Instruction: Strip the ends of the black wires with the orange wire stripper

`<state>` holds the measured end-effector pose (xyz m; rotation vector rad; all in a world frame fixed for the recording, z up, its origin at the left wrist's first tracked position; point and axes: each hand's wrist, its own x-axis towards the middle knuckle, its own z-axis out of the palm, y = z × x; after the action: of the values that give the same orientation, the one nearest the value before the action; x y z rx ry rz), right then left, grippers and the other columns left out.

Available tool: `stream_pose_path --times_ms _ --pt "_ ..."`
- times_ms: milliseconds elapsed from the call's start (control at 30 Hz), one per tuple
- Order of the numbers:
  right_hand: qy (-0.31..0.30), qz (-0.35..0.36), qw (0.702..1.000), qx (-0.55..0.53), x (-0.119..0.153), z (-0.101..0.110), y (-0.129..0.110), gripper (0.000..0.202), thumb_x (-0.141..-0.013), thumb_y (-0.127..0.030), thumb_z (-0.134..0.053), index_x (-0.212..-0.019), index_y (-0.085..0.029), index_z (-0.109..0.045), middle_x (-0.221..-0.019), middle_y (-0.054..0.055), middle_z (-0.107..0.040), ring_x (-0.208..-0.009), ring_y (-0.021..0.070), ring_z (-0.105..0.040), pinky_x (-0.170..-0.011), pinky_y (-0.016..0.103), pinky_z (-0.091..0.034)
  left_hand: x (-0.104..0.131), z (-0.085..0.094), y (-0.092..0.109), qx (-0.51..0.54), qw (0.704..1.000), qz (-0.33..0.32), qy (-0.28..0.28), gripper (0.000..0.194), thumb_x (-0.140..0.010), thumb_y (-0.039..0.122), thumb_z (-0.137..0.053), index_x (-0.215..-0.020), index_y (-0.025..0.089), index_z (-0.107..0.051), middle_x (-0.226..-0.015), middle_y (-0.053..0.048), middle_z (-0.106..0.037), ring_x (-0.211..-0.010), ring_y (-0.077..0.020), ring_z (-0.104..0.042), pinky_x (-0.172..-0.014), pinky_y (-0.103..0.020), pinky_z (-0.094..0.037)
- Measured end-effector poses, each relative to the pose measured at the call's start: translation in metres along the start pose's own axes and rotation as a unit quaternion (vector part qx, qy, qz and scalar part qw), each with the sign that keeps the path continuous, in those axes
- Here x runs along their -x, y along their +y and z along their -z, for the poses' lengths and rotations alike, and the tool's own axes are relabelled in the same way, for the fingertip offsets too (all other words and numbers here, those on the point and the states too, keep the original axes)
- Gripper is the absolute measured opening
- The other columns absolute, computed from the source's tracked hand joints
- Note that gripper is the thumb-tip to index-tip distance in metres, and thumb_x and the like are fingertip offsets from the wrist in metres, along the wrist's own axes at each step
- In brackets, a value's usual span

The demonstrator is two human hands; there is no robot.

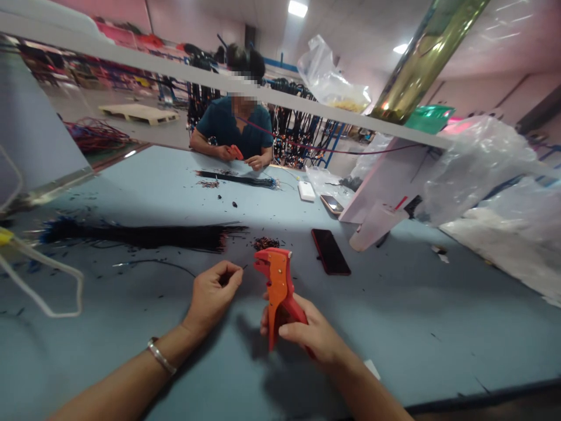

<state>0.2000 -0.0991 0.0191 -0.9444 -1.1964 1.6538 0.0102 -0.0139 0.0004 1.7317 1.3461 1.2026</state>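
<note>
Between the fingertips of my left hand (216, 290) is pinched a thin black wire (169, 264). Its short end pokes out to the right, and the longer part trails left to a pale tip. My right hand (313, 330) grips an orange and red wire stripper (278, 278) by its handles, with the jaws facing left toward the wire end but apart from it. Beyond my left hand lies a long bundle of black wires (149, 235), with blue pieces at its left end. A small heap of stripped scraps (266, 242) sits just behind the stripper's jaws.
A dark phone (331, 251) lies right of the stripper, near a translucent cup-like holder (377, 228). Across the table (421, 327) a co-worker (236, 126) holds another orange tool behind a second wire bundle (241, 179). Plastic bags (486, 169) crowd the right; a white wire frame (48, 275) stands left.
</note>
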Motion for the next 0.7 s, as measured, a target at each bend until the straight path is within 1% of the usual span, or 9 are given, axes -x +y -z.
stream_pose_path --times_ms 33,100,200,333,433,533,600,667,700 --pt "0.0 -0.012 0.999 -0.05 -0.001 -0.001 0.002 0.043 -0.068 -0.021 -0.063 -0.11 -0.017 -0.055 -0.091 0.006 -0.065 -0.08 0.0206 -0.064 -0.074 0.035 -0.048 0.0 -0.001 0.001 -0.006 1.0 -0.003 -0.006 0.021 -0.075 0.032 -0.056 -0.063 0.016 -0.061 -0.056 0.003 -0.058 -0.053 -0.0114 -0.05 -0.053 -0.02 -0.041" --pt "0.015 -0.031 0.995 -0.098 -0.004 -0.001 0.006 0.045 -0.064 -0.017 -0.063 -0.108 -0.016 -0.056 -0.091 0.006 -0.065 -0.078 0.0208 -0.065 -0.073 0.035 -0.049 0.001 -0.002 0.004 -0.013 1.0 -0.006 -0.016 0.021 -0.074 0.031 -0.054 -0.061 0.016 -0.06 -0.054 0.003 -0.056 -0.051 -0.0108 -0.048 -0.051 -0.02 -0.039" --pt "0.028 -0.046 0.993 -0.105 -0.009 0.0 0.009 0.042 -0.06 -0.015 -0.063 -0.102 -0.014 -0.058 -0.088 0.007 -0.066 -0.077 0.0212 -0.066 -0.071 0.034 -0.049 0.003 -0.003 0.009 -0.01 1.0 0.003 -0.029 0.021 -0.073 0.031 -0.053 -0.059 0.016 -0.058 -0.053 0.003 -0.053 -0.051 -0.0104 -0.046 -0.05 -0.02 -0.037" --pt "0.021 -0.049 0.996 -0.076 -0.011 0.001 0.006 0.04 -0.061 -0.016 -0.063 -0.1 -0.015 -0.058 -0.085 0.006 -0.065 -0.075 0.0209 -0.066 -0.07 0.034 -0.05 0.004 -0.002 0.013 0.001 0.999 0.026 -0.042 0.021 -0.073 0.032 -0.052 -0.059 0.016 -0.056 -0.054 0.003 -0.05 -0.053 -0.0105 -0.043 -0.051 -0.02 -0.035" --pt "0.015 -0.042 0.999 -0.015 -0.011 0.001 0.001 0.03 -0.064 -0.017 -0.062 -0.094 -0.015 -0.059 -0.084 0.004 -0.064 -0.077 0.0202 -0.064 -0.068 0.031 -0.049 0.005 -0.002 0.016 0.013 0.998 0.028 -0.061 0.021 -0.073 0.032 -0.051 -0.059 0.016 -0.054 -0.054 0.004 -0.045 -0.053 -0.0102 -0.04 -0.051 -0.02 -0.033" --pt "0.023 -0.021 0.995 0.092 -0.011 -0.002 -0.006 0.023 -0.067 -0.017 -0.057 -0.09 -0.016 -0.06 -0.083 0.003 -0.062 -0.077 0.0184 -0.06 -0.067 0.029 -0.047 0.006 -0.002 0.019 0.028 0.996 0.026 -0.079 0.022 -0.074 0.031 -0.05 -0.058 0.016 -0.053 -0.054 0.005 -0.042 -0.052 -0.0098 -0.038 -0.051 -0.02 -0.032" --pt "0.045 0.002 0.979 0.2 -0.011 -0.005 -0.011 0.024 -0.068 -0.014 -0.053 -0.091 -0.016 -0.06 -0.081 0.001 -0.061 -0.073 0.0166 -0.058 -0.066 0.028 -0.046 0.007 -0.002 0.02 0.042 0.995 0.028 -0.086 0.024 -0.074 0.033 -0.051 -0.058 0.016 -0.053 -0.053 0.005 -0.042 -0.052 -0.0097 -0.037 -0.05 -0.02 -0.032" --pt "0.075 0.037 0.947 0.309 -0.011 -0.008 -0.013 0.032 -0.068 -0.011 -0.051 -0.099 -0.017 -0.06 -0.083 0.002 -0.062 -0.074 0.0168 -0.057 -0.069 0.029 -0.046 0.008 -0.002 0.022 0.068 0.993 0.032 -0.093 0.026 -0.075 0.035 -0.053 -0.059 0.015 -0.056 -0.054 0.004 -0.046 -0.052 -0.0103 -0.039 -0.051 -0.02 -0.033" --pt "0.09 0.062 0.929 0.354 -0.011 -0.009 -0.012 0.039 -0.068 -0.009 -0.05 -0.104 -0.018 -0.059 -0.088 0.003 -0.064 -0.078 0.0179 -0.058 -0.074 0.031 -0.047 0.009 -0.002 0.022 0.089 0.991 0.034 -0.098 0.026 -0.075 0.037 -0.055 -0.062 0.015 -0.059 -0.056 0.003 -0.05 -0.054 -0.0111 -0.043 -0.053 -0.021 -0.036"
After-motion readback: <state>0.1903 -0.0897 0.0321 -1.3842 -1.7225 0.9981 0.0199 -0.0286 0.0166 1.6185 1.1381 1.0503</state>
